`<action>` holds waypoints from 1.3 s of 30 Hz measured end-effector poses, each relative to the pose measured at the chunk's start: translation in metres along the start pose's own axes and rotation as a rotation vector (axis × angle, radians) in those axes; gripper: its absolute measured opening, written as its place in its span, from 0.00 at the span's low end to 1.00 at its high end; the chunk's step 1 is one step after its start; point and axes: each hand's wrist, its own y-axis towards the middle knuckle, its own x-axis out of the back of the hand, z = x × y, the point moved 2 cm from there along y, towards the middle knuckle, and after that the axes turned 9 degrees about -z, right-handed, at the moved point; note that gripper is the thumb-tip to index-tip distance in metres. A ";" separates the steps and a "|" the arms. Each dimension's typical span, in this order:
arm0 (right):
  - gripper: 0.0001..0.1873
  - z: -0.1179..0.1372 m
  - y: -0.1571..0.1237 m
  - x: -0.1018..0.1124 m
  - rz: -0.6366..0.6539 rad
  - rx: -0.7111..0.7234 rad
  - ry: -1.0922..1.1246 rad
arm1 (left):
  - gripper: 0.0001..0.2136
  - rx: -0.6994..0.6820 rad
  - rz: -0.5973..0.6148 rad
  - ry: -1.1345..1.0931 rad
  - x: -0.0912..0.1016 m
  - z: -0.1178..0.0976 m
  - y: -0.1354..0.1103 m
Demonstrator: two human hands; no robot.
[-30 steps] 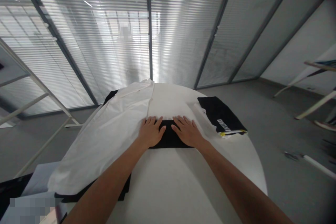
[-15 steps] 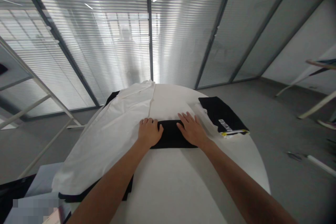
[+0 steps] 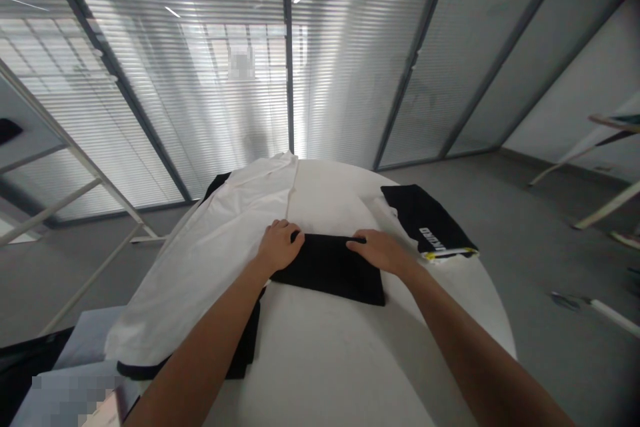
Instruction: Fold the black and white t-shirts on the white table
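A black folded piece of cloth lies on the round white table in front of me, its near right corner turned slightly towards me. At its far left corner, my left hand is closed, with the thumb and fingers pinching the edge. My right hand is likewise closed on the far right edge, thumb on the near side and fingers behind. Beside my left hand spreads a large white cloth, draped over the table's left side. Black fabric shows from underneath it near my left forearm.
At the table's right side lies a black item with white lettering, a white and yellow edge at its near end. A metal frame stands at the left. Glass partitions with blinds rise behind the table. Table legs show at the right.
My hands have gone from lying spread on the black cloth to gripping its far corners. The cloth now sits skewed, its near right corner closer to me. The view has shifted slightly.
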 end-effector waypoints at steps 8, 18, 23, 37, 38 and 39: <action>0.17 -0.007 0.003 0.010 0.011 0.053 0.355 | 0.10 0.116 0.011 -0.262 -0.006 0.021 0.007; 0.21 -0.016 -0.003 0.018 0.265 0.100 0.756 | 0.07 0.318 0.091 -0.944 0.008 0.030 0.004; 0.24 -0.010 -0.007 0.029 0.417 0.198 0.739 | 0.08 0.266 0.142 -0.965 0.006 0.026 0.005; 0.21 0.064 0.013 -0.007 0.305 0.402 0.317 | 0.10 0.359 -0.004 -1.094 0.001 0.037 0.006; 0.21 0.062 0.007 -0.003 0.276 0.411 0.333 | 0.10 0.367 -0.023 -1.104 0.000 0.038 0.006; 0.20 0.059 0.000 0.002 0.256 0.416 0.358 | 0.10 0.374 -0.037 -1.119 -0.001 0.038 0.007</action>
